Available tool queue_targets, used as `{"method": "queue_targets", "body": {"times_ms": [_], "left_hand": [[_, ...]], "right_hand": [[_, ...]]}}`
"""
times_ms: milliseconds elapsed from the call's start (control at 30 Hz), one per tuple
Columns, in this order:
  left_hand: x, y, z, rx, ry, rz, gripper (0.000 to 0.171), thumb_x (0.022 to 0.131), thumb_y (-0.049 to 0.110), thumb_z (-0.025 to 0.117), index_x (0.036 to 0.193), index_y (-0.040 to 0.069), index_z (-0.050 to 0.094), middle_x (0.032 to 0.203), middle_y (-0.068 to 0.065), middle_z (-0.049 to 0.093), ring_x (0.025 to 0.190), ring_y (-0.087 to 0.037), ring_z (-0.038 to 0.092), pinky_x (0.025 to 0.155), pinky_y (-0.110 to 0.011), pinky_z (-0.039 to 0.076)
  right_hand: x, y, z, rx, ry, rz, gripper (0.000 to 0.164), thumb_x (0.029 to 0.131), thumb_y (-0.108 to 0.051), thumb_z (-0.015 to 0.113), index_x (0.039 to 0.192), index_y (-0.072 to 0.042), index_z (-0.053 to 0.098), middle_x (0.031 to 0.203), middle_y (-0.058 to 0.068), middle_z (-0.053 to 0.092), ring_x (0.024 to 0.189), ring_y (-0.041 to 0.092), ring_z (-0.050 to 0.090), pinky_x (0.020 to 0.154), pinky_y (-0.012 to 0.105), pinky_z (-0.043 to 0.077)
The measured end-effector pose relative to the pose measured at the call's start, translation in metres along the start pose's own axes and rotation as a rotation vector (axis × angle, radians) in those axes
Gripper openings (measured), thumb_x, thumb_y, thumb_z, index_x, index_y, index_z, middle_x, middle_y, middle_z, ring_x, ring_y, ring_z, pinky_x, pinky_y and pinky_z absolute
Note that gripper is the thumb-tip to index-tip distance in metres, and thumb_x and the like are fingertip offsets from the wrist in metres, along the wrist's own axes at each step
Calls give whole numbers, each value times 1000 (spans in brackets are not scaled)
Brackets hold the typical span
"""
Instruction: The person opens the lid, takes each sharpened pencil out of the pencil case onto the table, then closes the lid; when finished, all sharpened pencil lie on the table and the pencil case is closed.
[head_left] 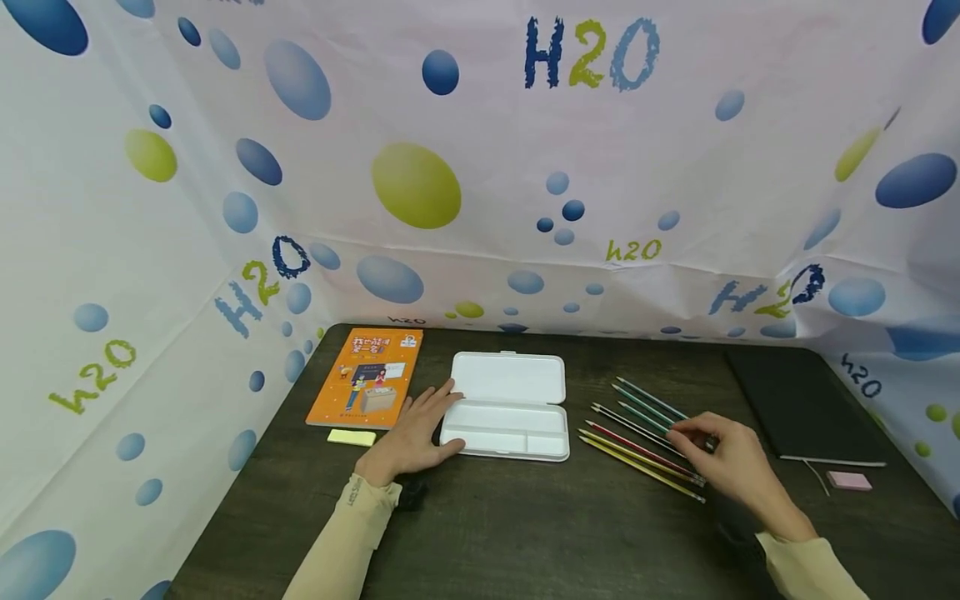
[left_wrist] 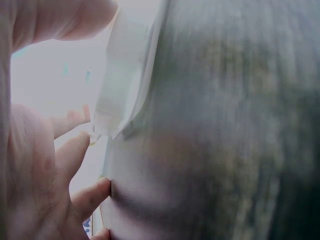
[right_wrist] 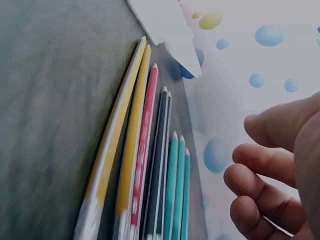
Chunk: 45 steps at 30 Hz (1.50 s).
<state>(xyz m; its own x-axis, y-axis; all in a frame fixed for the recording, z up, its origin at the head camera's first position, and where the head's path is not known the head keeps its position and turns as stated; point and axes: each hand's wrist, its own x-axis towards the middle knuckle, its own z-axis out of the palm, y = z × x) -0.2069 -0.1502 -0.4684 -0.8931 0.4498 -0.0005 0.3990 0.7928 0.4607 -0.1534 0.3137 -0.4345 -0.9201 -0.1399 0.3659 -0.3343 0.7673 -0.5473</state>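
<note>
A white pencil case (head_left: pixel 510 377) lies unfolded on the dark table, its compartments facing up. Against its left side rests my left hand (head_left: pixel 416 433), fingers spread, thumb at the near left corner. To the right of the case several pencils lie side by side at a slant: yellow (head_left: pixel 642 469), red (head_left: pixel 643 451), black (head_left: pixel 637 431) and green (head_left: pixel 648 396). My right hand (head_left: pixel 723 458) hovers over the right ends of the green and black ones. In the right wrist view its fingers (right_wrist: pixel 245 180) are loosely bent, holding nothing, apart from the pencils.
An orange book (head_left: pixel 363 379) lies at the left, with a small pale yellow block (head_left: pixel 351 437) below it. At the right are a black notebook (head_left: pixel 802 400) and a pink eraser (head_left: pixel 850 480). A printed white sheet (head_left: pixel 480 208) hangs behind the table.
</note>
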Motion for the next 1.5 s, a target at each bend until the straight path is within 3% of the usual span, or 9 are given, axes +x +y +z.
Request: {"method": "queue_targets", "body": {"times_ms": [267,533,733,867,1100,1333,1500], "left_hand": [[1,0,1,-5,3,15,74,92,50,64,154,19,38,166,-5,18,148,-41,20,114,-68,12],[0,-3,0,-11,10,13,74,91,51,65,153,17,40,165,-6,19,148,-41,21,113,-69,12],[-4,-6,1,2,11,7,75,92,52,64,154,19,39,165,-5,19,148,-41,21,113,-69,13],[-4,-4,0,2,10,6,75,92,51,64,154,19,38,166,-4,18,148,-40,20,114,-68,11],[2,-2,1,-1,4,14,75,92,52,62,155,20,37,166,-2,16,148,-40,19,115,-67,11],[3,-3,2,5,-3,14,76,92,54,61,156,21,36,166,-2,15,149,-39,18,115,-67,11],[-1,-7,1,3,3,17,76,93,54,60,156,22,34,166,-1,14,149,-39,18,115,-67,10]], "right_hand": [[44,-6,31,66,-156,50,18,95,-21,69,105,-8,75,89,0,70,67,12,57,55,28,44],[87,-30,68,95,-246,48,29,96,-19,66,117,1,69,93,4,71,75,15,61,65,34,50],[116,-48,97,87,-301,53,40,101,-21,57,131,4,60,99,11,71,76,17,63,70,40,53],[132,-51,108,58,-320,86,44,103,-22,49,136,6,55,108,18,70,84,26,67,75,45,54],[148,-47,113,33,-350,145,44,105,-19,42,138,9,52,129,28,60,113,41,60,92,54,49],[153,-46,117,107,-382,177,43,105,-19,40,134,7,57,130,27,59,117,41,58,94,53,49],[153,-48,120,148,-354,177,39,105,-18,43,132,4,61,128,25,62,116,39,59,93,52,49]]}}
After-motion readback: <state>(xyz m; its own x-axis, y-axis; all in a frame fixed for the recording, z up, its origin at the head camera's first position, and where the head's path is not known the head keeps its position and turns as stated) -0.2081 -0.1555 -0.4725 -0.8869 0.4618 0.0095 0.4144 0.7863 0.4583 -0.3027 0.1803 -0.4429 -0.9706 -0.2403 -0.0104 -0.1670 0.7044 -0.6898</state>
